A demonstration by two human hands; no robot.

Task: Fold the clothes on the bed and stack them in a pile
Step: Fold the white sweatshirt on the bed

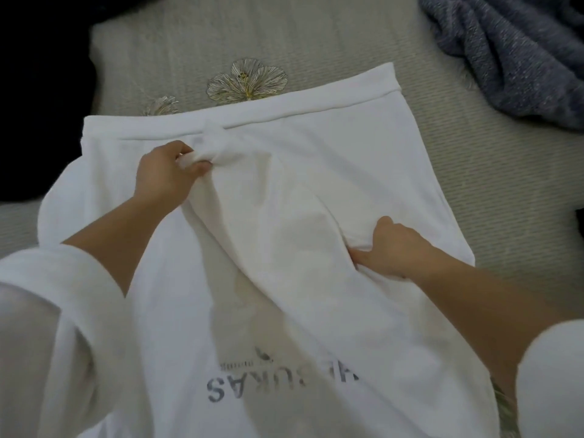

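Across the middle of the frame lies a white cotton sweatshirt with grey printed lettering, spread on the beige ribbed bedspread with embroidered flowers, its banded hem toward the top of the picture and its lettering near the bottom edge. The left hand, left of centre, pinches a bunched fold of the white fabric just below the hem band, fingers curled round the cloth. The right hand, right of centre and lower, grips a second gather of the same garment, thumb and fingers closed on a crease.

Both grips sit on one slanting ridge of cloth, so the step in hand looks like gathering a lengthwise fold of the sweatshirt (an early fold, since the body is still wide and the lower part is not yet doubled over). No finished pile shows in the picture.

A blue-grey marled knit garment lies rumpled at the upper right, apart from the sweatshirt and unfolded; a dark mass fills the upper left, too dim to identify.

The next move probably calls for carrying the pinched ridge across evenly with both hands, laying it flat, then smoothing before doubling the length.
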